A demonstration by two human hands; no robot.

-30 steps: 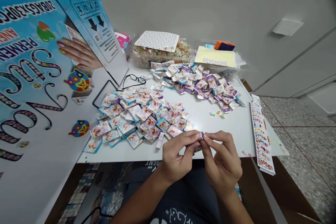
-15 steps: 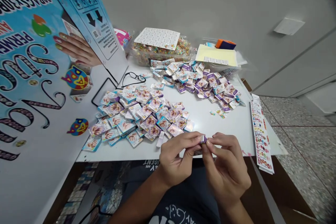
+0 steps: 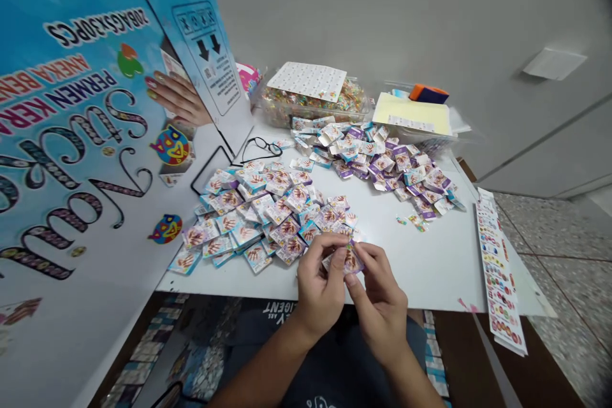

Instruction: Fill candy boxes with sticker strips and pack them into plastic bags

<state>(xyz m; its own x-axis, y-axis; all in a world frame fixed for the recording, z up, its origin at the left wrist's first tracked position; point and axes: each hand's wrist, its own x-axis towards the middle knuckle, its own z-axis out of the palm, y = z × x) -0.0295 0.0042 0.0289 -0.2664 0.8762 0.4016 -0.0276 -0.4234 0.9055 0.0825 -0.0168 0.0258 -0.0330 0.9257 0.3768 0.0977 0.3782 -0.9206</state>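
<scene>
Between both hands, over the table's front edge, is a small purple-and-white box (image 3: 352,259) with a hand picture on its face. My left hand (image 3: 321,287) pinches its left side with thumb and fingers. The fingers of my right hand (image 3: 380,296) hold its right side. Just beyond and to the left lies a heap of small blue and purple boxes (image 3: 246,229). Farther back is a second heap of small boxes (image 3: 382,162), several with open flaps. Small wrapped candies (image 3: 418,223) rest on the white table (image 3: 430,268) in front of it.
A large printed carton (image 3: 119,204) stands at left, with black glasses (image 3: 261,148) beside it. At the back are a tub of wrapped candies (image 3: 310,102) and a tub under yellow paper (image 3: 411,113). Sticker strips (image 3: 497,268) overhang the right edge.
The small box has turned so its printed face shows, and both hands have come closer together and shifted left in view. The surroundings have shifted right as the camera turned.
</scene>
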